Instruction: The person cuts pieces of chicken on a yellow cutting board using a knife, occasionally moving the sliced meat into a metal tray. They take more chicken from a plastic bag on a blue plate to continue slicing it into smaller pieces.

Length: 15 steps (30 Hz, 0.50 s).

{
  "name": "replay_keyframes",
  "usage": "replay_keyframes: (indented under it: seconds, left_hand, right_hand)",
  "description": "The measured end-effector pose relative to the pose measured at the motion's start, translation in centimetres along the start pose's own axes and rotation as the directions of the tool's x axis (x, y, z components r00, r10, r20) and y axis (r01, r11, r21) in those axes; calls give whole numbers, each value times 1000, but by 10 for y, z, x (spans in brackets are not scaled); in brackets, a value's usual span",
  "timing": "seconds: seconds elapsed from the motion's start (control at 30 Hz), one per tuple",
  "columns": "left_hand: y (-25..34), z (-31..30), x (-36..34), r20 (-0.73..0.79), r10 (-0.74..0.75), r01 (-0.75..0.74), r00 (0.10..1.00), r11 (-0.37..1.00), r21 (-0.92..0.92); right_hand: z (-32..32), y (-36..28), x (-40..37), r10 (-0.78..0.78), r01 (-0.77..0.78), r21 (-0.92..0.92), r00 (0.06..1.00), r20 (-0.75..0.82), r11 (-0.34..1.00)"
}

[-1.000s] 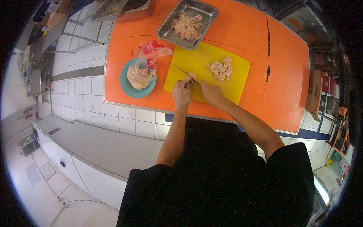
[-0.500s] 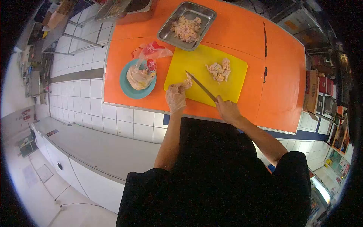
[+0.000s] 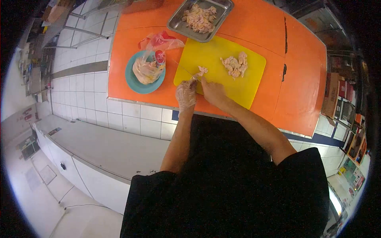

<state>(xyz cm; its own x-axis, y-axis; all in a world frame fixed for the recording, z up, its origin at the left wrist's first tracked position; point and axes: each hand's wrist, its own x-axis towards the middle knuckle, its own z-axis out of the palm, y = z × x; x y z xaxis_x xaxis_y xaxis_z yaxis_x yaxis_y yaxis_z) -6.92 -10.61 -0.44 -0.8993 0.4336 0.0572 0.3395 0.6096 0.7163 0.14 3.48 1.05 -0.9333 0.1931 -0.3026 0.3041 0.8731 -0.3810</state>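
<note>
My left hand (image 3: 185,95), in a clear plastic glove, is closed at the near left edge of the yellow cutting board (image 3: 214,49). It pinches a piece of raw chicken, mostly hidden by the fingers. My bare right hand (image 3: 214,92) is wrapped round the handle of a knife (image 3: 191,73). The blade points up and left, lying across the meat just beyond my left fingertips. A small bit of pale raw chicken (image 3: 203,70) rests on the board past the blade. Farther right on the board is a larger pile of raw chicken pieces (image 3: 235,64).
A metal tray (image 3: 174,25) of cut chicken stands behind the board. To the left, a teal bowl (image 3: 130,81) holds a plastic bag (image 3: 147,71) of raw chicken. All sit on an orange table (image 3: 299,79). A long white cabinet (image 3: 103,142) stands behind on the left.
My right hand has moved left with the knife, bringing the blade over the meat by my left hand. A small bit of chicken now lies beyond the blade. The view has shifted slightly.
</note>
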Motion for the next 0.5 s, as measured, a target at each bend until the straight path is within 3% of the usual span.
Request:
replay_keyframes:
  seconds: [0.13,0.2,0.4,0.47,0.5]
  left_hand:
    - [5,1,2,42,-48,44,998,995,93]
    - [11,-4,2,14,-75,72,997,990,122]
    - [-4,9,5,-58,-92,90,994,996,-24]
    - [0,6,3,-3,-58,58,998,987,149]
    - [2,4,1,-5,-48,48,999,988,150]
  right_hand:
    - [1,18,-14,-98,90,-57,982,-160,994]
    - [-13,34,-55,16,-13,-22,992,128,1000]
    - [-29,91,-147,59,-50,-42,968,244,998]
    - [-32,94,-149,74,-71,-22,967,245,997]
    - [-35,93,-146,75,-69,-31,966,248,997]
